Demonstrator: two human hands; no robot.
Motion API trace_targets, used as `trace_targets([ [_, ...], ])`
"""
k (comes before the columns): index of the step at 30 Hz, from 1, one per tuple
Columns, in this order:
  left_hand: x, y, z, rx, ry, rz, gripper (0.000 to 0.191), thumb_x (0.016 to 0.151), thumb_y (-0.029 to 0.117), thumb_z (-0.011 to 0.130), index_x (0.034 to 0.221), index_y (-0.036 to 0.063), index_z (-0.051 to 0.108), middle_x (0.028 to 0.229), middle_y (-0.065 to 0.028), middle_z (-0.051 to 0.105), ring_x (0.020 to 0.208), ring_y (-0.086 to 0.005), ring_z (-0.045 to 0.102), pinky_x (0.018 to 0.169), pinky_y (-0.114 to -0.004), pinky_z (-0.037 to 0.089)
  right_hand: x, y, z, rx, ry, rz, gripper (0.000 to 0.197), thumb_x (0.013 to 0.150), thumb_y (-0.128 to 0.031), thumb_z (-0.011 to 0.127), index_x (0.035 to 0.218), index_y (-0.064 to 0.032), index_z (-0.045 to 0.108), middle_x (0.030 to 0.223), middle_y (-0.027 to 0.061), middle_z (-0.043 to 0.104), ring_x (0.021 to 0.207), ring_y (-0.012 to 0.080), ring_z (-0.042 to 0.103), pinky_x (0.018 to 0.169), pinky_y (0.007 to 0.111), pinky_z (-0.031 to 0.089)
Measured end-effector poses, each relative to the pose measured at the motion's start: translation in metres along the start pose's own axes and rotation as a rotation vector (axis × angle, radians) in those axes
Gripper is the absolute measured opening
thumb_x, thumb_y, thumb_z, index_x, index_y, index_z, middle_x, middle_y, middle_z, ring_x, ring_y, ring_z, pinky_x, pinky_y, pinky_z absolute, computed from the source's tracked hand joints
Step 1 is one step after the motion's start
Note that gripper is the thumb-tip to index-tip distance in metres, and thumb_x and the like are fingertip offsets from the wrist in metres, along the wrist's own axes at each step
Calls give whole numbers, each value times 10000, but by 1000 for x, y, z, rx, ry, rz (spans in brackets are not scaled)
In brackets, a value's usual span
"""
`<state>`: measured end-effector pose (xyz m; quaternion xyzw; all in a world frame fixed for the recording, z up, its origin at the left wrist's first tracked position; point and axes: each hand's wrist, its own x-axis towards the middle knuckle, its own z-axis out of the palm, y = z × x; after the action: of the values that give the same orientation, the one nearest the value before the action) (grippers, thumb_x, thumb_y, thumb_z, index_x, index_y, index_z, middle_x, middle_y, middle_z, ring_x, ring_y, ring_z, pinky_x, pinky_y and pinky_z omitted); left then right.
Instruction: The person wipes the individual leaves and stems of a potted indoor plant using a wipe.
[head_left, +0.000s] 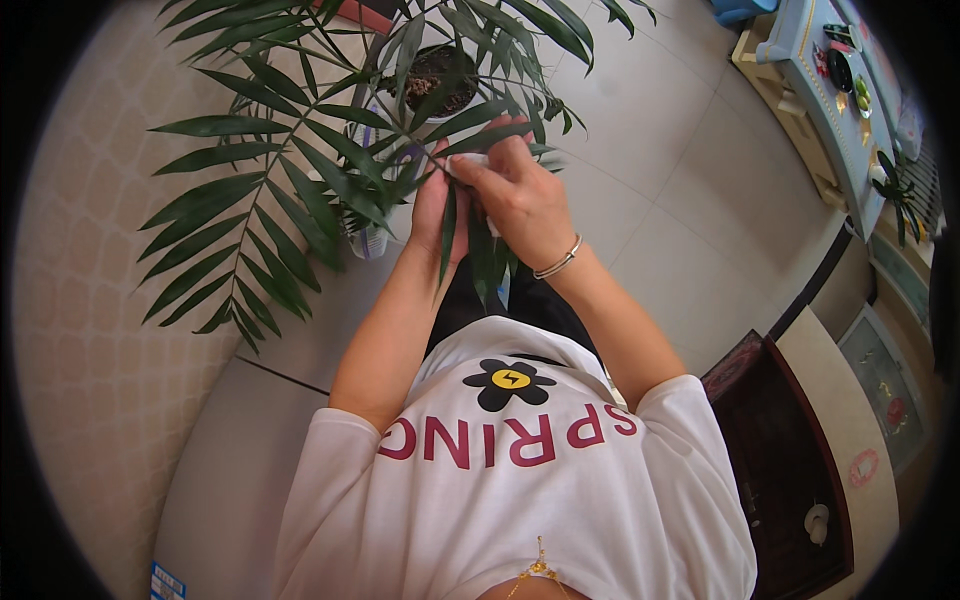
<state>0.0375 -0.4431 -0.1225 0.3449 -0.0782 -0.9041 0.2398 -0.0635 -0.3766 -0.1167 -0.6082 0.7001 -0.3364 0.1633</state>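
A potted palm with long dark green leaflets (202, 202) spreads over the upper left and middle of the view. Its round pot of dark soil (442, 81) stands beyond my hands. My left hand (442, 210) is under a frond, its palm turned up against the leaf stem. My right hand (517, 184), with a bracelet at the wrist, pinches a white wipe or tissue (472, 161) against a leaflet. Leaves partly hide the fingers of both hands. Other leaflets (480, 255) hang down between my forearms.
Clear plastic bottles or packs (369, 244) stand left of my left hand, partly behind leaves. A tiled wall (90, 262) lies at left, with a grey cabinet-like surface (247, 450) below. A table with a light blue cloth (817, 82) stands at upper right, a dark door (787, 465) at lower right.
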Motion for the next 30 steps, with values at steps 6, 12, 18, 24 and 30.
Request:
trace_targets([
  [6, 2, 1, -41, -377, -285, -170, 680, 1046, 532, 297, 1416, -9, 476, 1400, -206, 555, 1267, -337, 555, 1108, -452, 407, 0, 21, -14, -110, 59, 89, 297, 780, -87, 710, 1050, -209, 732, 904, 34, 540, 674, 195, 629, 547, 346, 515],
  [12, 1, 1, -24, -185, -67, -149, 679, 1046, 519, 314, 1425, -23, 471, 1405, -224, 550, 1262, -374, 558, 1089, -487, 430, -8, 43, -26, -173, 112, 102, 293, 795, -55, 707, 1027, -230, 740, 889, 42, 526, 667, 196, 614, 533, 339, 507],
  [18, -4, 6, -14, -114, -54, -111, 662, 1045, 515, 338, 1453, 6, 451, 1423, -200, 545, 1296, -374, 530, 1083, -516, 436, -24, 76, -42, -232, 69, 233, 410, 747, 23, 663, 1048, -246, 739, 890, 49, 532, 654, 217, 606, 552, 353, 516],
  [24, -6, 2, -35, -54, 98, -82, 554, 1045, 493, 363, 1400, 96, 515, 1330, -134, 615, 1251, -271, 572, 998, -494, 494, 13, 29, -48, -66, 155, 125, 424, 724, 34, 679, 1055, -223, 737, 862, 60, 554, 672, 219, 621, 562, 345, 530],
  [30, 4, 0, -53, -195, 65, -103, 562, 1033, 558, 356, 1206, 77, 587, 1161, -108, 672, 1007, -267, 635, 866, -388, 500, 24, 7, -2, -18, -4, -33, 332, 802, -90, 639, 1102, -211, 715, 929, 66, 559, 746, 230, 647, 600, 341, 544],
])
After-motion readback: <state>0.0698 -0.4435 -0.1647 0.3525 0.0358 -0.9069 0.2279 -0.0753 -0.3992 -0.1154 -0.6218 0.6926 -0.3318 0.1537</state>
